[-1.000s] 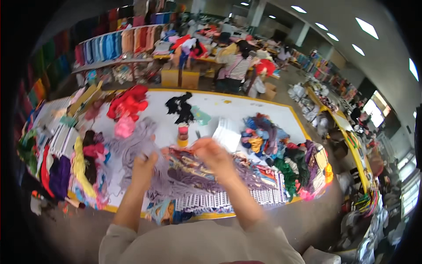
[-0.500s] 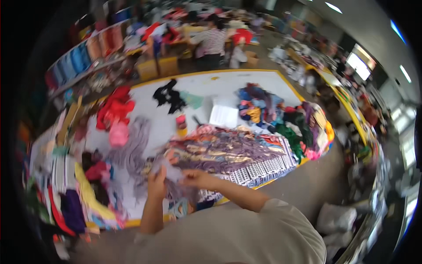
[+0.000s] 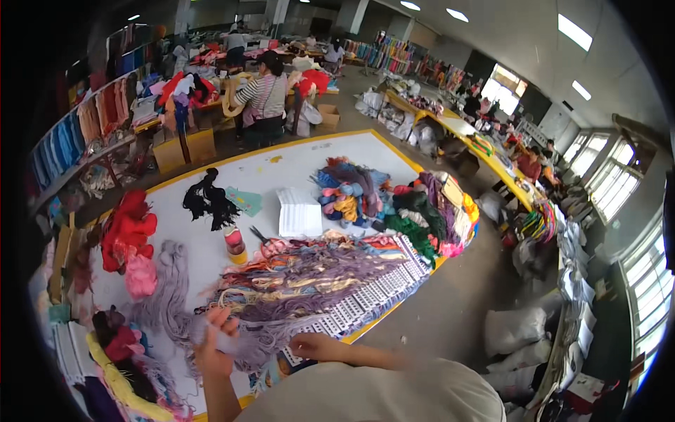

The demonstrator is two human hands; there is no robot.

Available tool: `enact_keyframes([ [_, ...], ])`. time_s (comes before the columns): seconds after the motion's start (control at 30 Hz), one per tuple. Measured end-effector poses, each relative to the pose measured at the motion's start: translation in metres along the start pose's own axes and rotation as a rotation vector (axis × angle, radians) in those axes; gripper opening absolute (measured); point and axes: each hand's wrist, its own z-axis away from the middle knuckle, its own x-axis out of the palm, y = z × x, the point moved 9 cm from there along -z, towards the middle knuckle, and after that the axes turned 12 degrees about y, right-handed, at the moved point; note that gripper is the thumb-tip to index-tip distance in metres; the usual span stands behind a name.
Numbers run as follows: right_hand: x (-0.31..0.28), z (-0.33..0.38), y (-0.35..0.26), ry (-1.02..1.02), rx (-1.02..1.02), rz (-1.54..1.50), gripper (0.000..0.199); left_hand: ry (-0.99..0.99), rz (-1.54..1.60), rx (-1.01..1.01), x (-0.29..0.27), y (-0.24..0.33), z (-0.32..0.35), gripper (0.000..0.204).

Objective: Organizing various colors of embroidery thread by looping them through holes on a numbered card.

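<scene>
My left hand point(image 3: 214, 346) is closed round a bundle of pale lilac yarn point(image 3: 226, 342) over the table's near edge. Lilac strands trail from it to the right. My right hand point(image 3: 316, 347) is curled with its fingertips together beside the white punched cards point(image 3: 351, 304); whatever it pinches is too small to make out. Beyond both hands lie long mixed strands of embroidery thread point(image 3: 295, 281), mostly mauve, cream and orange, with ends running to the cards. A loose lilac skein point(image 3: 172, 274) stretches across the white table to the left of the strands.
Black yarn point(image 3: 211, 200), red yarn point(image 3: 130, 228), an open booklet point(image 3: 300, 213), a thread cone point(image 3: 235, 243), scissors point(image 3: 259, 234) and a multicoloured skein pile point(image 3: 351, 190) lie on the yellow-edged table point(image 3: 274, 165). A person in stripes point(image 3: 267, 95) works beyond. White sacks point(image 3: 517, 330) stand right.
My hands, close together before, are now farther apart, the right one lower by the cards. The view has tilted up and turned right, and it is sharper.
</scene>
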Motion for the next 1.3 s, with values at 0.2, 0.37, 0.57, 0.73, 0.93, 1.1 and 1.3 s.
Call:
enact_keyframes([
  [0.2, -0.038, 0.000, 0.012, -0.042, -0.090, 0.097, 0.028, 0.245, -0.249, 0.020, 0.029, -0.032, -0.017, 0.043],
  [0.37, -0.099, -0.031, 0.019, -0.031, -0.256, 0.067, 0.024, 0.216, -0.929, 0.421, 0.041, -0.049, -0.020, 0.032],
  [0.57, -0.156, -0.074, 0.004, -0.090, -0.230, -0.136, 0.015, 0.309, -0.894, 0.456, 0.094, -0.034, -0.035, 0.034],
  [0.73, -0.169, -0.098, -0.054, -0.205, -0.016, -0.613, 0.017, 0.330, -0.101, 0.155, 0.127, -0.091, -0.035, 0.041],
  [0.93, -0.151, -0.104, -0.070, -0.202, -0.182, -0.499, 0.015, 0.258, -0.242, 0.200, 0.149, -0.114, -0.035, 0.041],
  [1.1, -0.153, -0.102, -0.065, -0.109, 0.080, -0.641, 0.009, 0.252, -0.151, 0.128, 0.143, -0.112, -0.044, 0.037],
  [1.3, -0.154, -0.101, -0.067, 0.070, -0.120, -0.459, 0.005, 0.184, -0.276, 0.151, 0.144, -0.111, -0.059, 0.030],
])
